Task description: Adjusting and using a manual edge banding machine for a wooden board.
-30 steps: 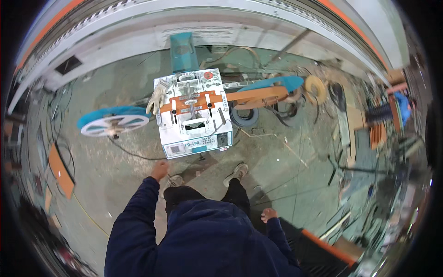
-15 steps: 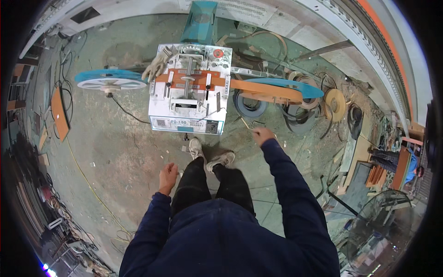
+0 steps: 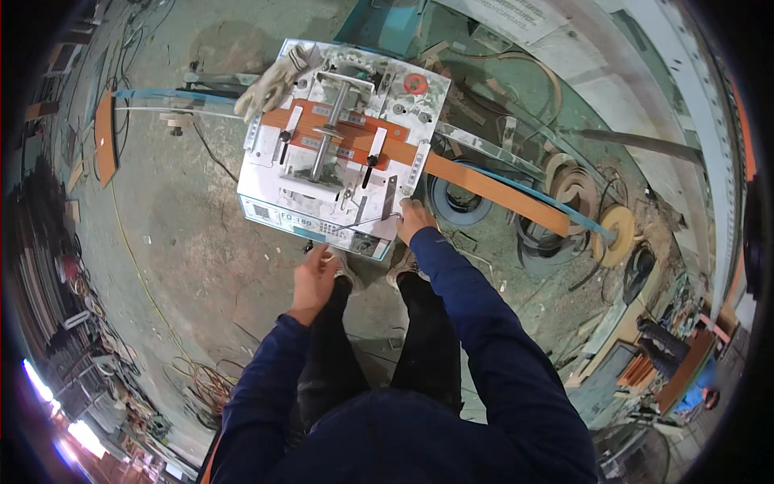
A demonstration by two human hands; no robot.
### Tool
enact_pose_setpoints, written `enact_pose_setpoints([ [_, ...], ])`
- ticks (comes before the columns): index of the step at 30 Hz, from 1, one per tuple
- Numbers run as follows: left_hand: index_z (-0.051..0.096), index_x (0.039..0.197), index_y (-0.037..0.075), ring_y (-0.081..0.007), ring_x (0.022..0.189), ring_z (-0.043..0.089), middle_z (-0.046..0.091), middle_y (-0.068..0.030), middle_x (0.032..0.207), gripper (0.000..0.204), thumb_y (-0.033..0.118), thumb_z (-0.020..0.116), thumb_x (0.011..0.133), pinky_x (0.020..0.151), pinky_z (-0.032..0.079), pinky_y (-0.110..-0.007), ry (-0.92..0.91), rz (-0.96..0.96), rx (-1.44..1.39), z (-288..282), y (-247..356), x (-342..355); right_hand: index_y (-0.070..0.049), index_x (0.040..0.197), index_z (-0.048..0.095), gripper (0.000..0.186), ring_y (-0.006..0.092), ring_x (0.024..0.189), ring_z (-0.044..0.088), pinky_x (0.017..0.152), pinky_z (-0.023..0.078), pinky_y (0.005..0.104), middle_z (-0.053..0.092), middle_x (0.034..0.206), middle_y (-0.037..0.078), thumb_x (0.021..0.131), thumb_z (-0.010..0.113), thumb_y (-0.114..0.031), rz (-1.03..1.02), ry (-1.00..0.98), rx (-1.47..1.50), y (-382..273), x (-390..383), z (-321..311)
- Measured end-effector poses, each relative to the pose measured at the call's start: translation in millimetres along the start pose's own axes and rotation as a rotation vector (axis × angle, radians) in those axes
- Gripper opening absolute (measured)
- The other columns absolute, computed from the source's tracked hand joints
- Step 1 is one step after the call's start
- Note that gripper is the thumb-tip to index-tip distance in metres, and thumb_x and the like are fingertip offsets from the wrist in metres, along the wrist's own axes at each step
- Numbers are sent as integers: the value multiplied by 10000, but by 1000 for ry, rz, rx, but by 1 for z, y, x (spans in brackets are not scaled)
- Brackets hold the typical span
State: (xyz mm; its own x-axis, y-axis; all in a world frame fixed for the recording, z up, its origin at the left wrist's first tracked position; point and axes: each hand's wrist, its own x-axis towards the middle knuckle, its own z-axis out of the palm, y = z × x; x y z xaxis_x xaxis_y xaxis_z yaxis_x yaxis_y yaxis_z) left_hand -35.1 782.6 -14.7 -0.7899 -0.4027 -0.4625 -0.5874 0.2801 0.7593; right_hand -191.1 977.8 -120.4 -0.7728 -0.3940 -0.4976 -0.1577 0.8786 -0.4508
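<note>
A white box-shaped machine (image 3: 274, 177) with rollers and guides on top stands in front of me. An orange-brown edging strip (image 3: 492, 194) runs across it and out to the right. At its front right corner my right hand (image 3: 415, 219) has its fingers closed at the end of a thin bent metal rod (image 3: 367, 221) lying over the machine top. Close to the front panel, my left hand (image 3: 314, 278) holds nothing, its fingers loosely bent and apart. A grey work glove (image 3: 274, 83) rests on the machine's far left corner.
A blue-rimmed reel (image 3: 181, 97) extends left of the machine. Coils of edging band (image 3: 617, 232) lie on the floor to the right, beside a long wall. A yellow cord (image 3: 145, 282) crosses the floor at left. A brown board (image 3: 106, 141) lies beyond it.
I have moved closer to the machine, which now appears turned in view. My right hand has come to its front right corner, and my left hand has moved forward to the front panel.
</note>
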Motion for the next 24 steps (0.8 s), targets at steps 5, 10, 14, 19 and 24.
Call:
enact_pose_setpoints([
  [5,592,1180,34,-339,887,599,595,-160,1019,400,59,652,785,742,488,-422,15,541,213,85,5,75,-57,1006,517,235,447,803,624,680,506,521,619,918,230,799,621,-94,-192,66,144,19,14,16],
  [10,617,1149,39,-311,860,582,565,-131,1010,387,52,661,765,755,478,-392,-32,738,375,117,-4,122,-48,1013,549,214,386,683,624,600,506,399,629,735,154,812,624,-42,-312,73,379,42,15,13],
  [14,642,1083,-3,-303,850,590,557,-146,988,339,27,679,748,725,494,-376,-61,791,226,112,-14,135,-10,1056,550,182,186,637,649,564,502,322,643,715,89,889,569,-82,-147,-351,714,47,7,-16],
  [19,604,1124,-41,-348,894,592,556,-188,1027,323,82,660,831,748,506,-388,-142,794,82,104,-24,147,23,1040,642,162,114,650,620,602,513,250,646,767,55,911,565,-37,-183,-524,708,78,6,-70],
  [24,543,1212,-43,-375,945,588,567,-221,1083,411,141,658,864,788,505,-391,-174,790,-19,82,-21,122,55,921,658,97,181,604,641,566,524,275,659,740,128,882,633,-30,-428,-1,857,77,-30,-130],
])
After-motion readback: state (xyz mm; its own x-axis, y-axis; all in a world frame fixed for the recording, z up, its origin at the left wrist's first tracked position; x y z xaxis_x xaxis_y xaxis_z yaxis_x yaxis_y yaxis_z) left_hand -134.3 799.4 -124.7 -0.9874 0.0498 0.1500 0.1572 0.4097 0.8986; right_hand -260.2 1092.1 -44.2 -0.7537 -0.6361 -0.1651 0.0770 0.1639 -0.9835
